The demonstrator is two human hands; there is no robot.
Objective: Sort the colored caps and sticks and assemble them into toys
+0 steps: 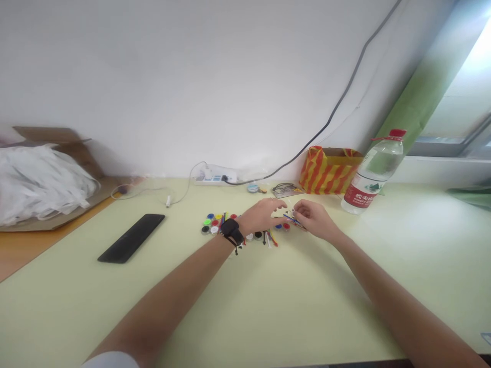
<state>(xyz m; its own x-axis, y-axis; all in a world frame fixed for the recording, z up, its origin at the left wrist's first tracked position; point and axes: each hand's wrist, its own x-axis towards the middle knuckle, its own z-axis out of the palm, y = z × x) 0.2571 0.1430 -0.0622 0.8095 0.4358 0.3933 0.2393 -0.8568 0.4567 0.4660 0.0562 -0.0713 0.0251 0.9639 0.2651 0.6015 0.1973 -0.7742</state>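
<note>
My left hand (263, 213), with a black watch (232, 231) on its wrist, reaches over a group of small coloured round pieces; its thumb and fingers are apart. Among the pieces are a green one (207, 222), a white one (214, 230) and a red one (286, 226). Thin coloured sticks with arrow-like ends, such as a black one (264, 238), lie between them. Facing it, my right hand (311, 217) has its fingertips pinched together; what they hold is too small to make out. A blue stick (293, 220) is just beneath those fingertips. My left hand covers part of the group.
A black flat case (132, 238) lies at left, near a box of white strips (42, 184). Against the wall are a power strip (215, 175) and a red-yellow striped bag (328, 171). A large water bottle (370, 176) stands at right.
</note>
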